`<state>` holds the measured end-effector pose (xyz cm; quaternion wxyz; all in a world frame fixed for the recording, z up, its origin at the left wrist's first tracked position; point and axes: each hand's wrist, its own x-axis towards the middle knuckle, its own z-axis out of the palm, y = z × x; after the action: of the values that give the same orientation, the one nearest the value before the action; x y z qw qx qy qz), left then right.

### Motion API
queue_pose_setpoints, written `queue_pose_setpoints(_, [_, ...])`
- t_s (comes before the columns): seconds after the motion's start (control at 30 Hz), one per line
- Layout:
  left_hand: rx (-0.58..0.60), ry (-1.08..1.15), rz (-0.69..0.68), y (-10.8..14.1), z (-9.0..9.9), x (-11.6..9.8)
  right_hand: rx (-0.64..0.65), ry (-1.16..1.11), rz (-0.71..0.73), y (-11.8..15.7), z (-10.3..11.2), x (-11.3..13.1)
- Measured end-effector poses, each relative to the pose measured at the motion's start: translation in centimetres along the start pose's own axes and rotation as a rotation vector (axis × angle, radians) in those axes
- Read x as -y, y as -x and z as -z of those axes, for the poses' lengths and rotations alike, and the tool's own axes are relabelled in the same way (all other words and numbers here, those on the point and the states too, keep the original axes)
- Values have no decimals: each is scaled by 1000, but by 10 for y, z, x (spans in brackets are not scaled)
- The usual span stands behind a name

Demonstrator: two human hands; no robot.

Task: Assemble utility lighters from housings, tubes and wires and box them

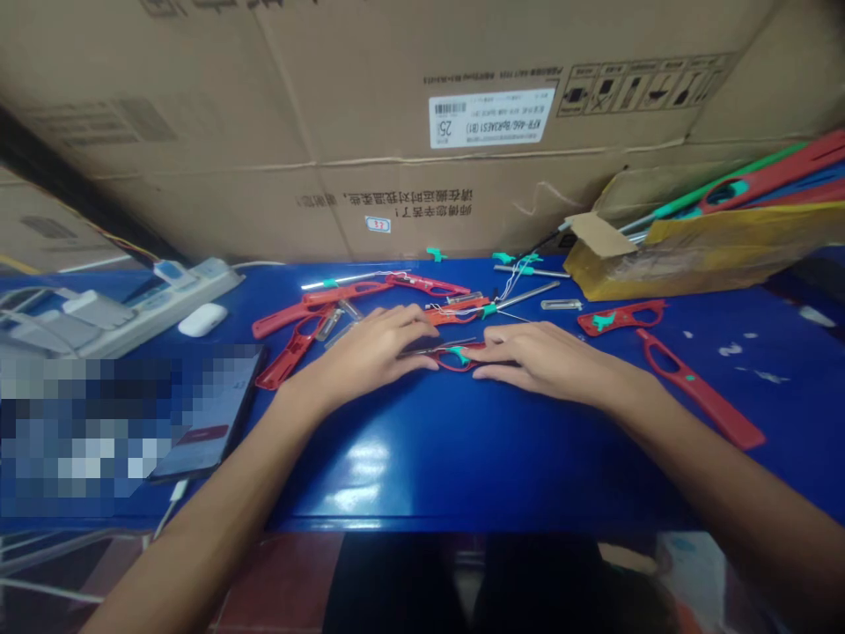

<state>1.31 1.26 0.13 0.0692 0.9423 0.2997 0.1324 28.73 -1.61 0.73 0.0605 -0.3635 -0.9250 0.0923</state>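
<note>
Near the middle of the blue table, both hands work on a red lighter shell [467,364] with a green trigger [458,353] set in its loop. My left hand [373,352] pinches its left end, where a thin metal tube [422,351] comes out between thumb and fingers. Thumb and fingers of my right hand [538,359] close on the shell's right end and cover part of it. Just behind the hands lies another red shell [455,312], with a green trigger [489,310] on a metal tube and thin white wires beside it.
More red shells [290,357] and clear fuel tanks [561,305] lie around. On the right are a loose red shell [706,396] and a yellow-taped box [693,255] of lighters. A phone [211,414], earbud case [202,320] and power strip [145,308] are left; a large carton [264,106] stands behind.
</note>
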Motion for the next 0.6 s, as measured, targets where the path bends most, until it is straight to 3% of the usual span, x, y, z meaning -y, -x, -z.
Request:
queue_pose_setpoints(0.2, [53,78,-5,5,7,9,-5,40,-16,-1,0,4])
queue_pose_setpoints(0.6, [28,72,56,4,2,10,-39,-18,-39,-5,-6,5])
